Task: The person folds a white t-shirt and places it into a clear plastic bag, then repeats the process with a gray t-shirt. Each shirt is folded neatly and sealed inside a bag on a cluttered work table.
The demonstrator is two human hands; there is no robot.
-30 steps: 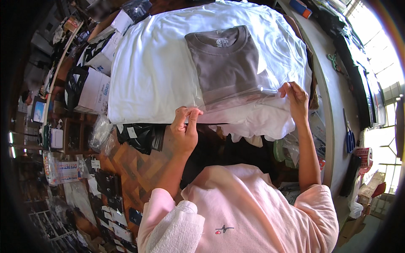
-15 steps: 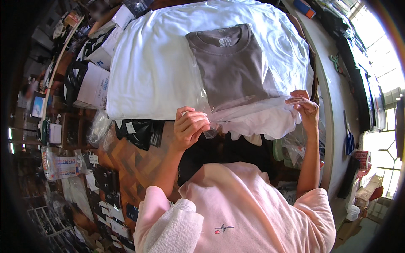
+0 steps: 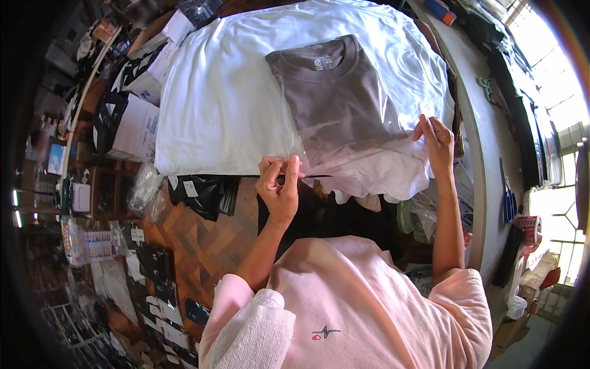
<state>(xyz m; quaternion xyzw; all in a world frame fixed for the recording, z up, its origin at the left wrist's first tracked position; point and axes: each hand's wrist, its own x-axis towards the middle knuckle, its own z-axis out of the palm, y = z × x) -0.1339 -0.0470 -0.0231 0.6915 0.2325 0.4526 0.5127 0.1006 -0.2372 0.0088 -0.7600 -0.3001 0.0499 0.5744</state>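
A folded brown T-shirt [image 3: 335, 92] lies inside a clear plastic bag [image 3: 329, 136], its collar toward the far side. Under the bag is a broad white cloth surface [image 3: 221, 98]. My left hand [image 3: 279, 189] is closed in a pinch at the bag's near left corner, fingers curled and thumb raised. At the bag's near right corner, my right hand [image 3: 437, 140] pinches the plastic between thumb and fingertips. The bag's loose near end stretches between both hands. Bunched white fabric [image 3: 375, 181] hangs below it along the near edge.
Scissors with blue handles [image 3: 509, 206] and a tape roll [image 3: 528, 230] lie on the grey table [image 3: 485, 132] at the right. White boxes [image 3: 135, 126] stand on the left. Black plastic packages [image 3: 203, 194] sit below the cloth's near left edge.
My left hand has turned so its thumb points up, and shifted slightly left. My right hand has moved up a little into a tighter pinch. Bag and T-shirt have tilted slightly left.
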